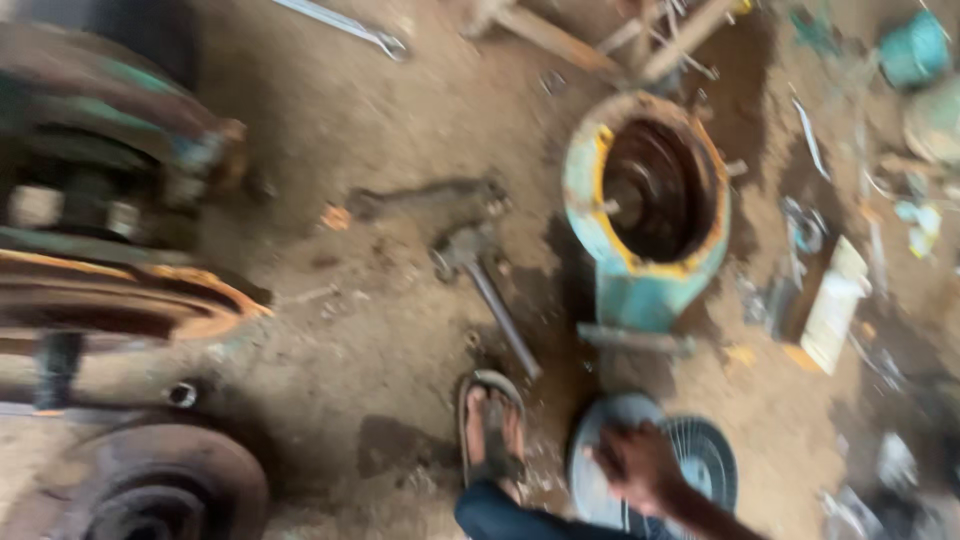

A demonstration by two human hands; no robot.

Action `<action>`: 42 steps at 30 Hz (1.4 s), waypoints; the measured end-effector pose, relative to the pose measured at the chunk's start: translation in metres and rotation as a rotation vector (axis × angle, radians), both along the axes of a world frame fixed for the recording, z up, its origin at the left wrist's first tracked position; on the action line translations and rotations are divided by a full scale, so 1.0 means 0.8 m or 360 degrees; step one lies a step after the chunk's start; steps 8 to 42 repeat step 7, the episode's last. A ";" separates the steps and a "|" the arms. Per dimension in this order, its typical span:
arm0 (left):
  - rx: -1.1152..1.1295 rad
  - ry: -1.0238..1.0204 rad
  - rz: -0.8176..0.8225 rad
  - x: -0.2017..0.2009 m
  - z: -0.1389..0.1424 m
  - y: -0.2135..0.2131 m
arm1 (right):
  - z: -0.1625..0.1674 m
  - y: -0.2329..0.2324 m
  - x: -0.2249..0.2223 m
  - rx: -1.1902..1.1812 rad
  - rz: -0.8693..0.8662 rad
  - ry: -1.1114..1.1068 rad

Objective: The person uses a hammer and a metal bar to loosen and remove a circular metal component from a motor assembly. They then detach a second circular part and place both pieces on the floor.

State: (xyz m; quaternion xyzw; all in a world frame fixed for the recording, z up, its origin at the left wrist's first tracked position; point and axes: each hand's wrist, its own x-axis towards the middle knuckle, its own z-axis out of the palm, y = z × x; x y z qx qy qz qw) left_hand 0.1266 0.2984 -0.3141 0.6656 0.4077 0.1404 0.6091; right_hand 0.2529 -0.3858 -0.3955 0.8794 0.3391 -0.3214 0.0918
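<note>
My right hand (640, 465) is low in the view, fingers curled on the top of a round grey fan cover (705, 460) with a slotted grille that lies on the dirt floor. The picture is blurred, so the exact grip is unclear. My left hand is out of sight. Just left of the cover is my foot in a sandal (492, 430), with a dark blue trouser leg (500, 518) below it. Behind the cover stands a teal motor housing (640, 290) with a yellow rim, its rusty open bore facing up.
A long-handled metal tool (495, 305) lies left of the housing, and a spanner (350, 25) lies at the top. Large rusty machinery (100, 250) and a pulley (160, 490) fill the left side. At the right are a white box (835, 305), scattered scrap and a teal container (915, 50).
</note>
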 end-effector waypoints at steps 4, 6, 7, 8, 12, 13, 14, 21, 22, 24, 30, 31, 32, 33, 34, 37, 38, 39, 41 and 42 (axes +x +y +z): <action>-0.0140 -0.0042 0.0108 0.020 -0.015 0.035 | -0.050 -0.023 0.020 -0.0058 -0.0076 0.0424; -0.0222 -0.0044 0.0156 0.012 -0.022 0.039 | -0.065 -0.047 0.049 -0.0114 0.0012 0.0630; -0.0259 -0.0053 0.0178 0.009 -0.022 0.037 | -0.077 -0.049 0.065 -0.0123 0.0051 0.0645; -0.0259 -0.0053 0.0178 0.009 -0.022 0.037 | -0.077 -0.049 0.065 -0.0123 0.0051 0.0645; -0.0259 -0.0053 0.0178 0.009 -0.022 0.037 | -0.077 -0.049 0.065 -0.0123 0.0051 0.0645; -0.0259 -0.0053 0.0178 0.009 -0.022 0.037 | -0.077 -0.049 0.065 -0.0123 0.0051 0.0645; -0.0259 -0.0053 0.0178 0.009 -0.022 0.037 | -0.077 -0.049 0.065 -0.0123 0.0051 0.0645; -0.0259 -0.0053 0.0178 0.009 -0.022 0.037 | -0.077 -0.049 0.065 -0.0123 0.0051 0.0645; -0.0259 -0.0053 0.0178 0.009 -0.022 0.037 | -0.077 -0.049 0.065 -0.0123 0.0051 0.0645; -0.0259 -0.0053 0.0178 0.009 -0.022 0.037 | -0.077 -0.049 0.065 -0.0123 0.0051 0.0645; -0.0259 -0.0053 0.0178 0.009 -0.022 0.037 | -0.077 -0.049 0.065 -0.0123 0.0051 0.0645; -0.0259 -0.0053 0.0178 0.009 -0.022 0.037 | -0.077 -0.049 0.065 -0.0123 0.0051 0.0645; -0.0259 -0.0053 0.0178 0.009 -0.022 0.037 | -0.077 -0.049 0.065 -0.0123 0.0051 0.0645; -0.0259 -0.0053 0.0178 0.009 -0.022 0.037 | -0.077 -0.049 0.065 -0.0123 0.0051 0.0645; -0.0259 -0.0053 0.0178 0.009 -0.022 0.037 | -0.077 -0.049 0.065 -0.0123 0.0051 0.0645; -0.0259 -0.0053 0.0178 0.009 -0.022 0.037 | -0.077 -0.049 0.065 -0.0123 0.0051 0.0645; -0.0259 -0.0053 0.0178 0.009 -0.022 0.037 | -0.077 -0.049 0.065 -0.0123 0.0051 0.0645; -0.0259 -0.0053 0.0178 0.009 -0.022 0.037 | -0.077 -0.049 0.065 -0.0123 0.0051 0.0645; -0.0259 -0.0053 0.0178 0.009 -0.022 0.037 | -0.077 -0.049 0.065 -0.0123 0.0051 0.0645; -0.0259 -0.0053 0.0178 0.009 -0.022 0.037 | -0.077 -0.049 0.065 -0.0123 0.0051 0.0645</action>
